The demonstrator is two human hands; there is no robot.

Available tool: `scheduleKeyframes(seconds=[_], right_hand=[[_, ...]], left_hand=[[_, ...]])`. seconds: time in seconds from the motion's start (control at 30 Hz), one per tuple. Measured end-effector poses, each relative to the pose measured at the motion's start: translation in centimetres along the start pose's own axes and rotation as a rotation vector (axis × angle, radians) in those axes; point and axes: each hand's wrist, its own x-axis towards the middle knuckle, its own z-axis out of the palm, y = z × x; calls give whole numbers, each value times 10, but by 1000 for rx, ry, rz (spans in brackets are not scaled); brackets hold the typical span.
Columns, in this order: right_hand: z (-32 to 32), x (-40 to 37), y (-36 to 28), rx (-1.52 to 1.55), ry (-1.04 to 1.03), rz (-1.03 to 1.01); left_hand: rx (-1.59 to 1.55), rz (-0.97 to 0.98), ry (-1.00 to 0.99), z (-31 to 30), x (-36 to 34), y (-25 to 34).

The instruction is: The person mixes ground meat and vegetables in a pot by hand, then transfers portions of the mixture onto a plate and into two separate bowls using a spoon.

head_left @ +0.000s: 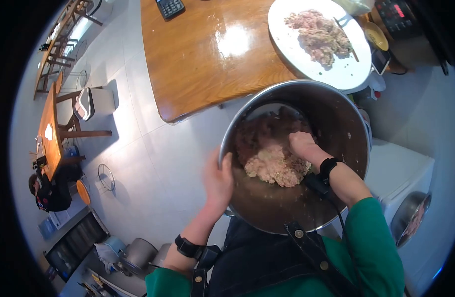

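Observation:
A deep metal pot (349, 136) is tilted toward me, with a mound of pale minced meat (274, 168) inside and darker, redder meat (259, 131) behind it. My left hand (220, 180), a little blurred, grips the pot's left rim, thumb over the edge. Inside the pot, my right hand (303, 144) is curled into a fist against the right side of the mince; whatever its fingers hold is hidden. Above the pot, a large white oval plate (299, 54) carries more mince (319, 37) with a thin brown stick (347, 39) lying along it.
The plate stands on a wooden table (198, 59) with a black calculator (170, 7). An appliance with a red display (398, 12) is at the upper right. A metal bowl with meat (403, 218) is at lower right. A person in dark clothes (59, 190) sits far left.

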Motion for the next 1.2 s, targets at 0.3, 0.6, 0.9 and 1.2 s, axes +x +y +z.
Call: scheduleKeyframes(seconds=[0.3, 0.6, 0.9, 1.2], right_hand=[[25, 28, -16, 307, -231, 78], [43, 49, -43, 288, -406, -28], [1, -19, -48, 513, -189, -207], [-82, -36, 9, -296, -173, -440]], left_hand=[[-189, -111, 56, 5, -1, 1], [-199, -193, 46, 5, -6, -3], [-28, -21, 86, 1, -2, 8], [-109, -36, 51, -4, -2, 11]])
